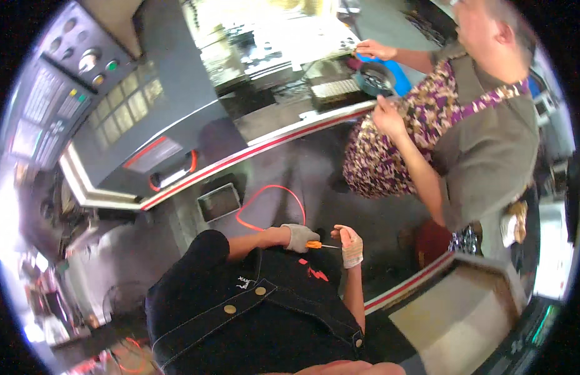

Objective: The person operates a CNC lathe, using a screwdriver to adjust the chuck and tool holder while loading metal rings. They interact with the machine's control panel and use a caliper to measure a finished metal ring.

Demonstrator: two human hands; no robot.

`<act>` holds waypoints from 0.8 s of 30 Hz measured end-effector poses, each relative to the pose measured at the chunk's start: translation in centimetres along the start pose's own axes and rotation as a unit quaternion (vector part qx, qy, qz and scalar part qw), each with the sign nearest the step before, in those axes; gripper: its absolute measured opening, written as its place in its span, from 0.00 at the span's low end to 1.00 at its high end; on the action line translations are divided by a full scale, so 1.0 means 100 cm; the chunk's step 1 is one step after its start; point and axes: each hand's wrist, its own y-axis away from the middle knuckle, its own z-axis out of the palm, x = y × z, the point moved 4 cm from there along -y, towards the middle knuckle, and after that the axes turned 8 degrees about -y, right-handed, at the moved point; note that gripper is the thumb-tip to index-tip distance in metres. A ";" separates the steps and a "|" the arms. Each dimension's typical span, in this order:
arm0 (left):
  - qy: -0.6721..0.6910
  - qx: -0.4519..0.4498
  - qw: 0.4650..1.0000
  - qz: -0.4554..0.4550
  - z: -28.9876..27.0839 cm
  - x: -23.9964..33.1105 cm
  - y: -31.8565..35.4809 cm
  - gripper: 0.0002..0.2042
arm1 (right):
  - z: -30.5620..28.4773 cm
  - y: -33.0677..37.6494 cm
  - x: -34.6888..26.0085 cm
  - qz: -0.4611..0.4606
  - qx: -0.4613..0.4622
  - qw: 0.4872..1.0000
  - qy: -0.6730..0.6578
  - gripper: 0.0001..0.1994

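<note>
In front of my chest, my left hand, in a pale work glove, is closed round an orange air blow gun with a thin metal nozzle. The nozzle points toward my right hand, and its tip comes close to the palm. A light covering wraps that hand's palm and wrist, leaving the fingers bare. Those fingers are curled in; whatever they hold is too small or hidden to make out. From beside my left hand, an orange-red hose loops over the floor.
A grey machine with a control panel stands at the left. At the right, a co-worker in a patterned apron reaches into its lit bay, near a round dark container. A rectangular tray lies on the floor.
</note>
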 end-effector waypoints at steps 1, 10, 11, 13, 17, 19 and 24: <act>0.008 0.020 1.000 -0.021 -0.007 0.007 0.004 0.20 | -0.001 -0.007 -0.013 0.015 -0.029 0.999 -0.033 0.19; 0.127 0.203 0.957 -0.165 0.003 -0.016 0.053 0.17 | 0.038 -0.070 -0.001 0.142 -0.323 0.936 -0.008 0.19; 0.139 0.220 0.949 -0.176 0.009 -0.021 0.058 0.17 | 0.048 -0.075 0.003 0.162 -0.341 0.926 -0.007 0.19; 0.158 0.257 0.932 -0.201 0.021 -0.034 0.069 0.17 | 0.071 -0.086 0.022 0.179 -0.366 0.913 -0.003 0.20; 0.164 0.320 0.896 -0.258 0.050 -0.070 0.084 0.20 | 0.126 -0.103 0.033 0.155 -0.399 0.903 -0.030 0.19; 0.181 0.343 0.885 -0.259 0.059 -0.092 0.091 0.20 | 0.148 -0.115 0.049 0.183 -0.394 0.899 -0.050 0.19; 0.153 0.354 0.873 -0.299 0.051 -0.149 0.111 0.19 | 0.196 -0.160 0.092 0.237 -0.416 0.875 -0.077 0.20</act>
